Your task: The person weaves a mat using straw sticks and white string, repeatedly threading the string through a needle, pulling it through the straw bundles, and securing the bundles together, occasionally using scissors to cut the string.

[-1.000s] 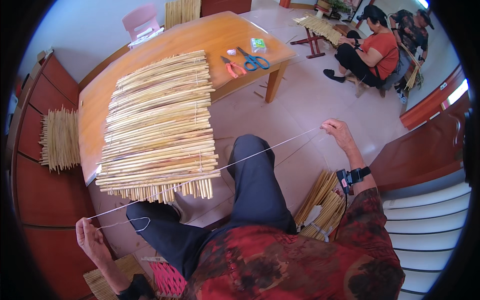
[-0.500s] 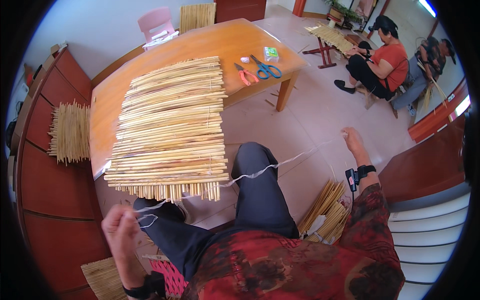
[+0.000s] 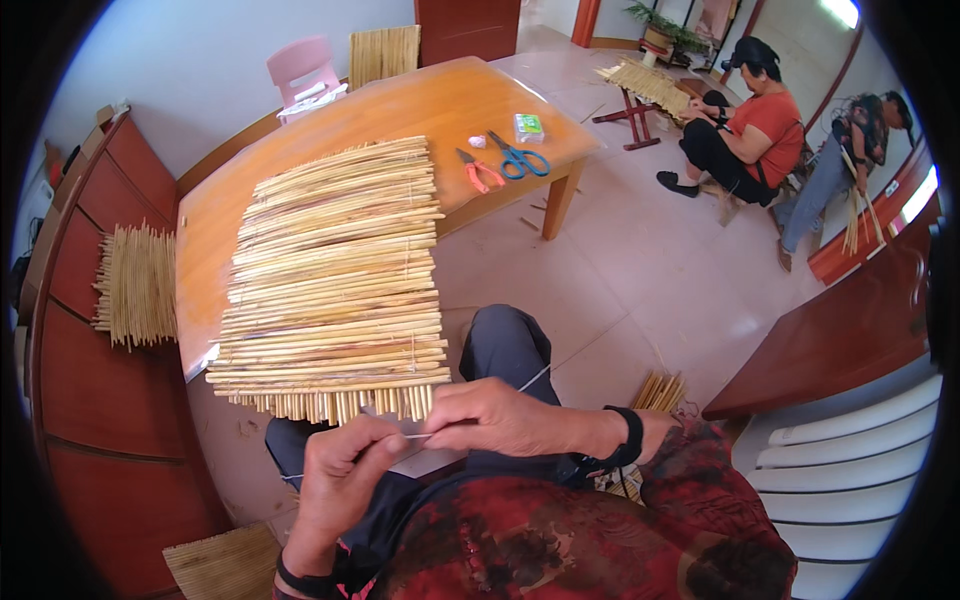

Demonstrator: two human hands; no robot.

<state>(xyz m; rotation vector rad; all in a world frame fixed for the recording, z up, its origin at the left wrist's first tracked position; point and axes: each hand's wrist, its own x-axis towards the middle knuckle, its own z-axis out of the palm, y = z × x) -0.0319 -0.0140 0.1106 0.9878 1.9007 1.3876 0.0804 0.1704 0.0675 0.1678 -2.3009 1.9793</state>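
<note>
My left hand (image 3: 345,465) and my right hand (image 3: 490,415) meet above my lap, each closed in a pinch on a thin pale string (image 3: 416,436). A short length of it runs taut between the fingertips. Another stretch crosses my right knee, and a bit shows at the left of my lap. Just beyond my hands lies a mat of straw-coloured stalks (image 3: 330,270), tied in rows. It rests on the wooden table (image 3: 470,90), its near end hanging over the edge towards me.
On the table are red-handled pliers (image 3: 482,172), blue-handled scissors (image 3: 522,160) and a small green-and-white box (image 3: 528,127). Bundled stalks (image 3: 660,390) stand at my right, by a white radiator (image 3: 850,450). Red cabinets (image 3: 110,400) line the left. Two people (image 3: 755,130) work at the far right.
My right hand has come in from far out on the right to meet my left hand. The left has moved rightward. The long stretched string is now short between them.
</note>
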